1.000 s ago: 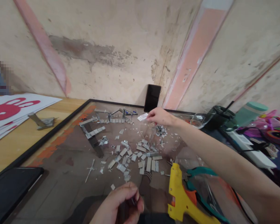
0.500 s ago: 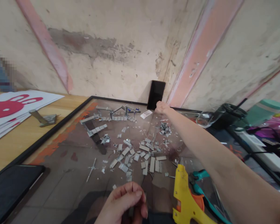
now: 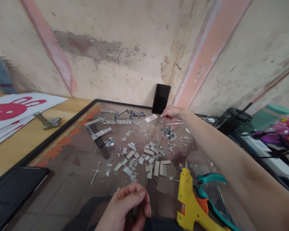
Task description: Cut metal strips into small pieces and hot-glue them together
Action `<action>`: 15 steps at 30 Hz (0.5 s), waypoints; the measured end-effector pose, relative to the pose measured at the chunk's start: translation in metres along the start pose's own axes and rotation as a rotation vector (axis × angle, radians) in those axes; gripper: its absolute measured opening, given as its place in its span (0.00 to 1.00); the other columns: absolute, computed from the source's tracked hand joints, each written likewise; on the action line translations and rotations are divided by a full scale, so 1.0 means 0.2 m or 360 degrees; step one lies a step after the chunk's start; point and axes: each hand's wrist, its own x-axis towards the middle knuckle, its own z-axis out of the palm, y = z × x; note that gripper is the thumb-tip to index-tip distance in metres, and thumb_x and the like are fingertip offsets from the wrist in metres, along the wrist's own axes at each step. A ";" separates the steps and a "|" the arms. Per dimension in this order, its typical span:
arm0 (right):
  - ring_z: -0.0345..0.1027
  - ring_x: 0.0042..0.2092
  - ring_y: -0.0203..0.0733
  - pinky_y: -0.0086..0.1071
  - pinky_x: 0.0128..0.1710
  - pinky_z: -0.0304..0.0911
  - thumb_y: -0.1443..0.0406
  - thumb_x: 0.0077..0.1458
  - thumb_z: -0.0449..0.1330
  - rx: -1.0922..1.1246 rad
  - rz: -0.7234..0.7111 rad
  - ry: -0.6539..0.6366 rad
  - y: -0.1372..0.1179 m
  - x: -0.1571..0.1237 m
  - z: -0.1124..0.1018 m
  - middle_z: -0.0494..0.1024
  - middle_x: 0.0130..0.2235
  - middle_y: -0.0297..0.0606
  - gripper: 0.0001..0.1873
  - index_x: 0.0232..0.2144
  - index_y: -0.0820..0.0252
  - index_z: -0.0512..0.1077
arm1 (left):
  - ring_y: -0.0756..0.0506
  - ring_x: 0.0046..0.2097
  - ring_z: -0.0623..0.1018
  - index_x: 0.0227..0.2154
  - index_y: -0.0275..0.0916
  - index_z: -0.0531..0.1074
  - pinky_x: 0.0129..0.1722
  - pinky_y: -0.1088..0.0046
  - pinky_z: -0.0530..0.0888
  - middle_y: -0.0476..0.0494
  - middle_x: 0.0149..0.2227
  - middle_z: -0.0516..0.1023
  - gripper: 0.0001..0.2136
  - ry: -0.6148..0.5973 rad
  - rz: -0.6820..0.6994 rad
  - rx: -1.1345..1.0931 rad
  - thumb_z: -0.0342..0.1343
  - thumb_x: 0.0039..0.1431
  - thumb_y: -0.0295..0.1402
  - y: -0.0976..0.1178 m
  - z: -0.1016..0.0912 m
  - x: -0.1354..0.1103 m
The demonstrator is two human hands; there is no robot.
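My right hand reaches far across the framed glass sheet and pinches the edge of a clear plastic film, just below a black phone leaning on the wall. A small white tag lies left of that hand. My left hand is near the bottom edge, fingers pinched on a small thin piece I cannot make out. Several strips and bits of metal staples are scattered on the glass between the hands.
A yellow glue gun and teal-handled pliers lie at the bottom right. A dark tablet sits bottom left. White sheets with a red rabbit and a stapler are on the wooden table. Clutter fills the right side.
My right hand went from near the white tag up to the phone, then drew back a little with the clear film pinched. The left hand barely moved.
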 end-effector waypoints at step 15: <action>0.68 0.42 0.42 0.41 0.40 0.67 0.62 0.57 0.55 0.0243 -0.0096 0.0046 -0.09 -0.02 0.05 0.70 0.47 0.41 0.16 0.47 0.62 0.66 | 0.59 0.12 0.58 0.20 0.35 0.66 0.11 0.86 0.50 0.48 0.18 0.71 0.07 0.0011 0.0048 -0.0020 0.57 0.48 0.31 -0.02 -0.03 0.03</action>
